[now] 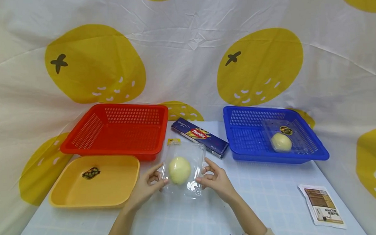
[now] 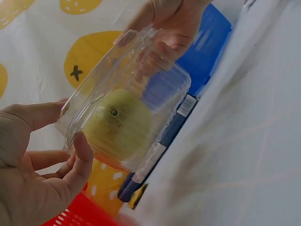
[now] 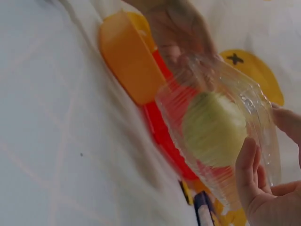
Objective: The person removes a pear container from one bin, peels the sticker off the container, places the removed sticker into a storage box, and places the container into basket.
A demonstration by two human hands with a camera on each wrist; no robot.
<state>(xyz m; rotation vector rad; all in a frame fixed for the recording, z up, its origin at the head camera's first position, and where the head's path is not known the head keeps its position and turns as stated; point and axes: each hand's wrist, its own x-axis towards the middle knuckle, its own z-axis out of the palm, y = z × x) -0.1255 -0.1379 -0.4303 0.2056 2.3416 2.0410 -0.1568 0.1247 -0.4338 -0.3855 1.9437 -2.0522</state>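
Both hands hold a clear plastic clamshell box (image 1: 195,166) above the table, with a pale yellow-green round fruit (image 1: 179,170) inside it. My left hand (image 1: 146,185) pinches the left edge between thumb and fingers. On the opposite edge, my right hand (image 1: 217,180) grips in the same way. The left wrist view shows the box (image 2: 164,70) tilted, its lid down over the fruit (image 2: 120,125). In the right wrist view the fruit (image 3: 214,129) shows through the ribbed plastic.
A red basket (image 1: 112,151) stands back left, an orange-yellow tray (image 1: 111,184) before it. Behind the box lie a spaghetti box (image 1: 203,135) and a small yellow packet (image 1: 173,141). The blue basket (image 1: 276,158) at right holds another clear box (image 1: 294,135) with a fruit. A pouch (image 1: 323,206) lies far right.
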